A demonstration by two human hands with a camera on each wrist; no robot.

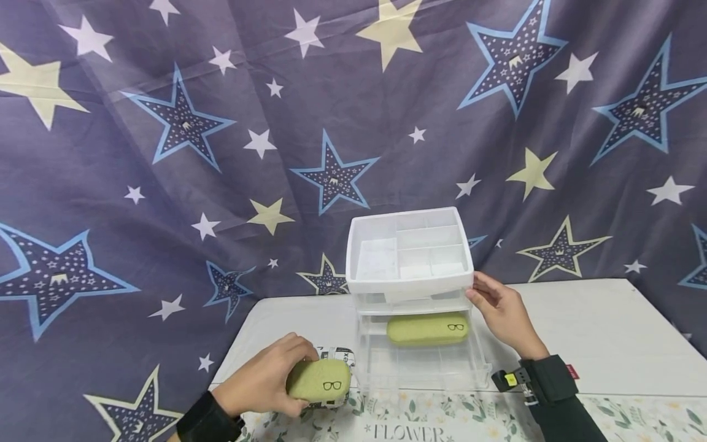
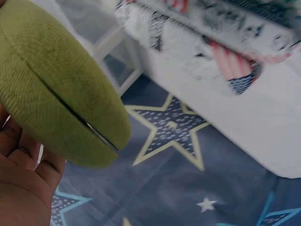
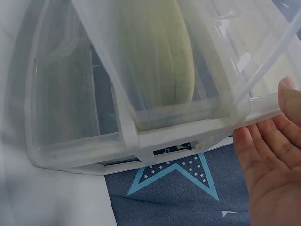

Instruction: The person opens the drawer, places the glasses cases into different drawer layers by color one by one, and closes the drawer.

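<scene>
My left hand [image 1: 276, 371] grips a green glasses case [image 1: 320, 380], held at the table's front left; its long seam shows in the left wrist view. Beside the rear right corner of a white plastic drawer organizer [image 1: 409, 285], my right hand [image 1: 502, 310] holds the edge, thumb on one side and fingers on the other. The organizer's clear bottom drawer [image 1: 425, 368] is pulled out toward me. A second green glasses case [image 1: 428, 329] lies crosswise at the back of that drawer; in the right wrist view this case [image 3: 155, 56] shows blurred through the plastic.
A black-and-white printed packet [image 1: 337, 355] lies left of the drawer, partly behind the held case. The organizer's top tray [image 1: 375, 261] has several compartments. White table [image 1: 591, 331] surface extends to the right; a flower-print cloth [image 1: 469, 417] covers the front. A star-patterned curtain [image 1: 331, 92] hangs behind.
</scene>
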